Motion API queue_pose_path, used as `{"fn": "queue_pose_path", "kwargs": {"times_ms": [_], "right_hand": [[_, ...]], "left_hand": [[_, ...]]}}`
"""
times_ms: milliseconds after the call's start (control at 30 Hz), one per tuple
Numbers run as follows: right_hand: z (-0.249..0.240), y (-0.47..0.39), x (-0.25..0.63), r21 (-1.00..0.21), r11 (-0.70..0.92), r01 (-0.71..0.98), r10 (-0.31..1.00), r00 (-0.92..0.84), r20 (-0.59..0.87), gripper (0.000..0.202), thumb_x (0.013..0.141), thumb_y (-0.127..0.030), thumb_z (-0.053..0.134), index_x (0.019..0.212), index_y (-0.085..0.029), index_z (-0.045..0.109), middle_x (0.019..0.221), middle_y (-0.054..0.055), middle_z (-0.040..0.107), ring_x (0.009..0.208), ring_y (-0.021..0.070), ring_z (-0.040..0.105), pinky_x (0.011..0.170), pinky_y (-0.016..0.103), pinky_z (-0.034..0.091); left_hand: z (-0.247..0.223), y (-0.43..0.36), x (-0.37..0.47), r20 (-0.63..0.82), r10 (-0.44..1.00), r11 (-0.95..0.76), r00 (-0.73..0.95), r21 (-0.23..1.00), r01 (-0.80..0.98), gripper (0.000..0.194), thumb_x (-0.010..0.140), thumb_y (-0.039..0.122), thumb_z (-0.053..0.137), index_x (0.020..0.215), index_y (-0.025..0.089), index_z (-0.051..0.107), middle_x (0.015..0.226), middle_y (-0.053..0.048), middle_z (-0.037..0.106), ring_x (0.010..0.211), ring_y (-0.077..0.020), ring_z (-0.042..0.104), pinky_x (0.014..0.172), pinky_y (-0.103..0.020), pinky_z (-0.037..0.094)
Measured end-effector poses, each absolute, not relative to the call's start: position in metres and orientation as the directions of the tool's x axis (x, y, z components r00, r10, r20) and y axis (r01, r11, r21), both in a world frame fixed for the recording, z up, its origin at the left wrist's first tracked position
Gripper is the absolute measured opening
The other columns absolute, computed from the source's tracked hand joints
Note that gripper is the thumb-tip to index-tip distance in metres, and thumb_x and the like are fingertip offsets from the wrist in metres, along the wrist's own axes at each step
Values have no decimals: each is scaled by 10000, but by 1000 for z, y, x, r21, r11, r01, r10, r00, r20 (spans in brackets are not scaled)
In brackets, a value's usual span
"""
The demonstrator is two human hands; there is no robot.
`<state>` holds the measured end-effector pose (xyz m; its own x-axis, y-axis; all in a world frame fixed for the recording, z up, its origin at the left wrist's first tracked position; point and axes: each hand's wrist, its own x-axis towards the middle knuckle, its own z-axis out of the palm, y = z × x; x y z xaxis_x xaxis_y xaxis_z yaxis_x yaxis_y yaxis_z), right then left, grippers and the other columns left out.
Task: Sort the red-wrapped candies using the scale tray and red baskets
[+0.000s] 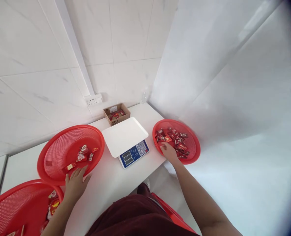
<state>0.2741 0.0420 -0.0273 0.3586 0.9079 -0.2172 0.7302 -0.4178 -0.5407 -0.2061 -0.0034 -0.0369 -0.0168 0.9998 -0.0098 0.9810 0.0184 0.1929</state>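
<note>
My left hand (77, 184) lies over the near rim of a red mesh basket (47, 144), its fingers spread and apart. Just past the fingertips, a few small red wrapped packets (83, 154) lie on the basket floor. My right hand (169, 152) reaches over the near-left rim of another red basket (196, 144). This one has a pile of red wrapped packets (181, 146), and the right fingertips are bent down at its edge. Whether a packet is between those fingers is hidden.
Between the two baskets stands a digital scale (134, 155) with a white tray (126, 136). Behind it is a small cardboard box (109, 120) with red items. A third red basket (15, 193) with packets is at lower left. Walls border the white table (126, 183).
</note>
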Motion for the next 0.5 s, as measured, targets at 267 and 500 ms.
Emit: {"fn": "queue_pose_path", "kwargs": {"times_ms": [267, 500], "right_hand": [[-65, 55, 340, -319, -389, 864, 874, 237, -424, 703, 690, -295, 670, 1350, -266, 430, 1442, 143, 374, 1334, 350, 295, 1021, 569, 248], [-83, 74, 368, -158, -265, 951, 860, 158, -486, 879, 703, -320, 653, 1455, -313, 198, 1468, 177, 282, 1233, 401, 410, 936, 574, 330]], "left_hand": [[-24, 1, -93, 195, 978, 4, -73, 335, 942, 403, 876, 389, 384, 1156, 162, 565, 1177, -153, 617, 1165, -294, 508, 1009, -522, 323], [-22, 12, 10, 89, 993, -110, 80, 412, 904, 331, 872, 323, 439, 1164, 226, 560, 1199, -92, 621, 1233, -282, 458, 1051, -535, 272]]}}
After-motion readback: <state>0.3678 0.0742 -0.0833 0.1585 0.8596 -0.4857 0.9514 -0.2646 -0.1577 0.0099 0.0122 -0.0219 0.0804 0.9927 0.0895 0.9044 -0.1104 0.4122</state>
